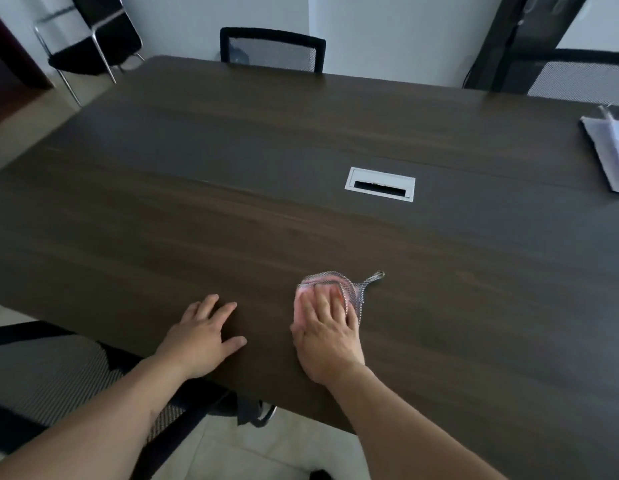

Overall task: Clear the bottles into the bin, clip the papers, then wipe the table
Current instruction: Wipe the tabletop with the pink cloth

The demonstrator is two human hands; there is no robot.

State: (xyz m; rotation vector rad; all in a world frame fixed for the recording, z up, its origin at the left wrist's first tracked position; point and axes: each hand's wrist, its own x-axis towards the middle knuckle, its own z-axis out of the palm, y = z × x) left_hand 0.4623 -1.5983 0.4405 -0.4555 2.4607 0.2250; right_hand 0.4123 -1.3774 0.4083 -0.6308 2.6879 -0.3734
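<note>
My right hand (327,336) lies flat on a pink sponge cloth with a silver mesh cover (349,289), pressing it onto the dark wooden table (232,150) near the front edge. A mesh loop sticks out of the cloth to the right. To the left of the cloth, my left hand (200,336) rests palm down on the table with its fingers spread, holding nothing. A stack of white papers (609,147) lies at the table's far right edge, partly cut off by the frame. No bottles or bin are in view.
A silver cable port (380,184) is set into the middle of the table. Black mesh chairs stand at the far side (271,48), at the back right (578,77) and below the near left edge (51,372). A metal-legged chair (93,36) stands at the back left.
</note>
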